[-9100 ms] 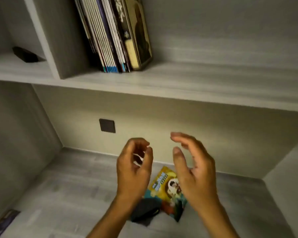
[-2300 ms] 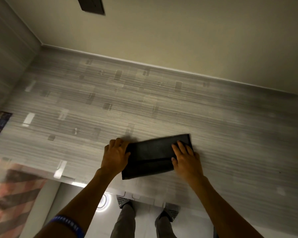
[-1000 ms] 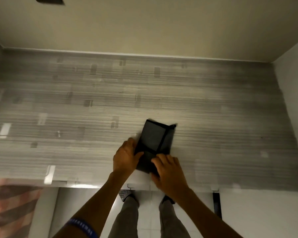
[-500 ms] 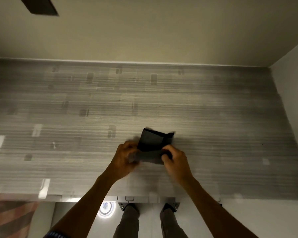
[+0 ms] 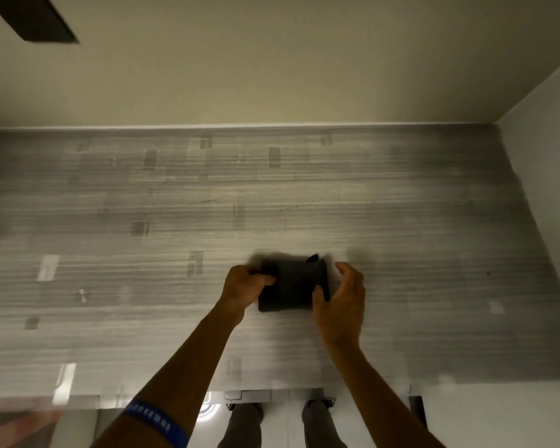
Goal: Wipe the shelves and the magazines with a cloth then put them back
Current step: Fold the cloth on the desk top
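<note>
- Our left hand (image 5: 244, 287) grips the left edge of the folded dark cloth (image 5: 291, 287), thumb curled over its top.
- Our right hand (image 5: 340, 297) pinches the cloth's right edge, thumb on top, fingers arched round the side.
- The cloth lies on the grey wood-grain shelf (image 5: 143, 253), near its front edge and right of centre.
- A blue wristband (image 5: 157, 423) circles our left forearm.
- A dark wall plate (image 5: 34, 19) sits on the beige back wall, upper left.

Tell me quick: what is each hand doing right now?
Left hand: grips the left edge of the folded dark cloth on the shelf.
Right hand: thumb on the cloth's right edge, fingers curled round it.
</note>
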A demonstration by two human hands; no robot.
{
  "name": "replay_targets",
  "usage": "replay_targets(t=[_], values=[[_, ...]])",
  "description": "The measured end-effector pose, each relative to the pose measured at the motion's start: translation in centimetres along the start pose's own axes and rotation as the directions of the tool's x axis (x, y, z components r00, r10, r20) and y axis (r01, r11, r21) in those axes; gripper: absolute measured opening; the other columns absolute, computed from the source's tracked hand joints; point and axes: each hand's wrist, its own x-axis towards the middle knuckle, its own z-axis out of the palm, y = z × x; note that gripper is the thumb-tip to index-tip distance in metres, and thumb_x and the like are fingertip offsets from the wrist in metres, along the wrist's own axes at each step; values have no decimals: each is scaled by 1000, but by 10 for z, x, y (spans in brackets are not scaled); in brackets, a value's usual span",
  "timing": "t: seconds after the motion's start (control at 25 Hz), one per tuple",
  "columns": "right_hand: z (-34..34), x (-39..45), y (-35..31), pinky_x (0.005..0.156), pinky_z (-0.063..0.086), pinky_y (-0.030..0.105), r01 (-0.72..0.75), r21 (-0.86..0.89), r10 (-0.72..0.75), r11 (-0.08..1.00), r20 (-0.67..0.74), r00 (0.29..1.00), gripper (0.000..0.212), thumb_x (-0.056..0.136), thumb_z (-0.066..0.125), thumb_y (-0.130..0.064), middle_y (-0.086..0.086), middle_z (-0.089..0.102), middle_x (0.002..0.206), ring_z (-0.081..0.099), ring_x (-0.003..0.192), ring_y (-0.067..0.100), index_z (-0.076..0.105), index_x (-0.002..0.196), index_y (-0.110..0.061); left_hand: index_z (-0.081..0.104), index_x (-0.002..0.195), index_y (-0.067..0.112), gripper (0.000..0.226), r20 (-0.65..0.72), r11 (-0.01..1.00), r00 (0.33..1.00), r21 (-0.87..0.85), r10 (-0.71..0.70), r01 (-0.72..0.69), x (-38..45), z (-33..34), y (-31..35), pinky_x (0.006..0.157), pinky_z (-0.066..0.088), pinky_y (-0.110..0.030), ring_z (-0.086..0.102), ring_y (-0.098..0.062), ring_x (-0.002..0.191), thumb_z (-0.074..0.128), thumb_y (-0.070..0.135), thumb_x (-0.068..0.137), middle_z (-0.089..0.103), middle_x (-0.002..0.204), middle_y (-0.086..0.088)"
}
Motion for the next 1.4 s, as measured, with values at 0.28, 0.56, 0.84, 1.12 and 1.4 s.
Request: replay_targets(t=[0.28,0.56,0.84,1.12,1.4], values=[[-47,-37,5,95,49,47,-780,502,528,374,576,624,39,81,69,-47,11,69,111,65,102,28,60,107,-19,55,118,6,38,195,836,980,-542,26,85,-37,50,46,69,55,-37,64,-30,94,57,-2,81,66,105,-15],[-107,61,6,88,53,43,-523,849,544,74,405,735,40,86,63,-26,10,71,110,67,102,28,59,125,-15,59,118,20,31,341,913,914,-402,221,-71,-44,131,88,83,57,-42,68,-26,99,61,14,88,69,111,-8],[-163,180,66,90,52,46,-365,930,639,53,249,728,48,84,68,-20,13,64,119,63,104,32,54,130,-16,30,142,37,76,270,469,843,733,465,-493,65,199,135,100,39,-50,32,-33,134,71,44,78,28,148,-6],[-203,343,84,77,57,38,-212,977,537,-21,190,822,39,90,54,-7,16,66,107,66,92,30,54,129,-7,-8,146,48,119,370,204,894,883,253,-423,114,220,156,108,32,-58,-9,-49,140,78,56,65,-24,154,-15],[-183,421,107,103,42,36,-281,610,580,741,-372,724,68,88,64,-13,12,38,147,45,128,30,31,147,-12,-25,143,41,117,417,88,852,882,316,-464,108,217,157,112,31,-50,-12,-48,141,66,64,73,-31,151,-17]])
